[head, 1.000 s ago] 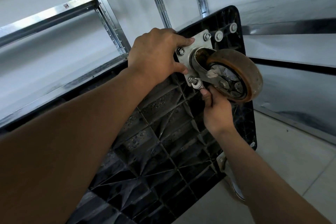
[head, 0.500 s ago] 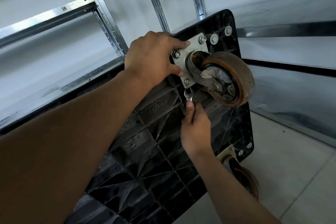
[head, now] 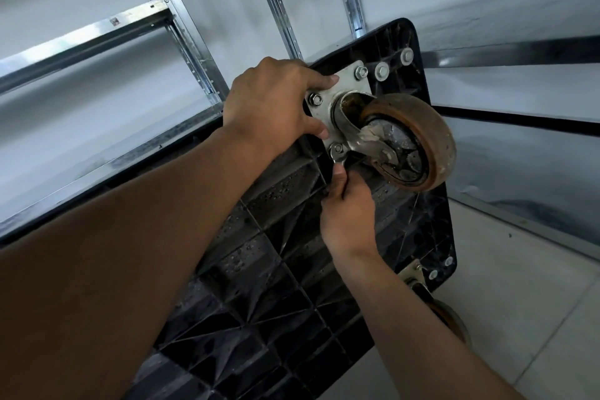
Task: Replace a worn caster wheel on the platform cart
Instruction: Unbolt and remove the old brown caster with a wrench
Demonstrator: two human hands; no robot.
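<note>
On tipped cart (head: pixel 259 269): worn wheel (head: pixel 418 140) still bolted; left hand (head: pixel 276 104) presses plate (head: pixel 344 85), right hand (head: pixel 349 208) grips wrench (head: pixel 339 162), probably loosening nut (head: pixel 337 149).

Your left hand (head: pixel 276 101) rests on the mounting plate (head: pixel 347 84), left of the caster wheel (head: pixel 435 140); your right hand (head: pixel 349 214), below, holds the wrench (head: pixel 338 158).
</note>
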